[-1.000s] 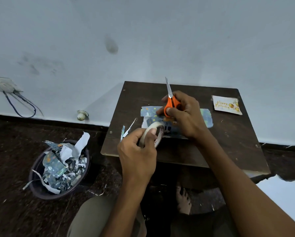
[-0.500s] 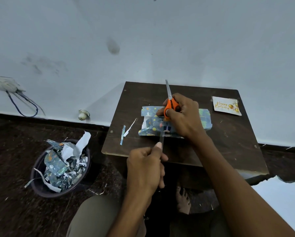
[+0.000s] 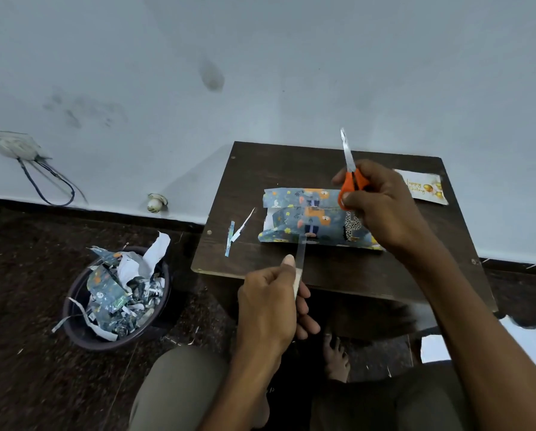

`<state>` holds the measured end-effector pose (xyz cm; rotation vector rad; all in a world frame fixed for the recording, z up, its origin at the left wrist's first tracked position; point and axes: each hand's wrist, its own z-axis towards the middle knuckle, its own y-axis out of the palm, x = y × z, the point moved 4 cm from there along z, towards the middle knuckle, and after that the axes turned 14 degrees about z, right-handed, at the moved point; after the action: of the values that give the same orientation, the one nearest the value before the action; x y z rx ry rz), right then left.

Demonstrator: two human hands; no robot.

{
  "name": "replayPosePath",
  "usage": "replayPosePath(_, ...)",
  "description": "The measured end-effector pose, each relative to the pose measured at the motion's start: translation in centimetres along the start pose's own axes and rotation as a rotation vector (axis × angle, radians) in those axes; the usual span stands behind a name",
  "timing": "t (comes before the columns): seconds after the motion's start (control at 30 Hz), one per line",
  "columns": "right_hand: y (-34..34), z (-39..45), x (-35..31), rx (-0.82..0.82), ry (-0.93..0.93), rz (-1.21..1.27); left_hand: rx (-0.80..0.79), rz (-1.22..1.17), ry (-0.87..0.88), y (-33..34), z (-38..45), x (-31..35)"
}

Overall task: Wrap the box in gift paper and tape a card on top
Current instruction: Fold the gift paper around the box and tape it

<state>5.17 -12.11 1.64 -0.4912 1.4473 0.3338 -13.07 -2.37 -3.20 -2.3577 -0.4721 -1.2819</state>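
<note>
box: flat rectangular box wrapped in blue gift paper with orange animal print [image 3: 315,220], lies on the dark brown wooden table [image 3: 291,163], just ahead of the left hand, under and left of the right hand
box axis: long side runs left-right across both hands
tape: clear strip of adhesive tape [image 3: 301,253], stuck on the near edge of the box, stretched toward the person, so it runs crosswise to the box axis
left hand: left hand [image 3: 270,306] curled round the tape roll, thumb up along the strip; roll mostly hidden in the fist
right hand: right hand [image 3: 382,206] grips the orange-handled scissors [image 3: 350,175], blades together and pointing up and away, lifted over the right part of the box
key relation: taut strip sits between the hands, nearer the left; scissors are up and right of it, apart from it
likely next: right hand must come down-left to cut the strip between box edge and left thumb
risk: blades nicking the paper
card: white greeting card with gold lettering [image 3: 422,188], behind the right hand at the far right of the table, not yet on the box
step: wrap being taped, card still to do
</note>
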Motion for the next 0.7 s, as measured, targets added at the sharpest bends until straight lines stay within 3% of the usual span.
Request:
replayPosePath(0.2, -0.6, -2.5, 0.7, -0.219, 0.303, 0.061, 0.077, 0.064, -0.035, 0.0, -0.1, 0.0)
replayPosePath(0.5, 0.1, -3.5, 0.6, -0.218, 0.345, -0.043, 0.126, -0.011, 0.003, -0.1, 0.4, 0.5)
replayPosePath(0.7, 0.1, -4.1, 0.4, -0.32, 0.368, 0.049, -0.029, -0.114, -0.033, 0.3, 0.3, 0.9)
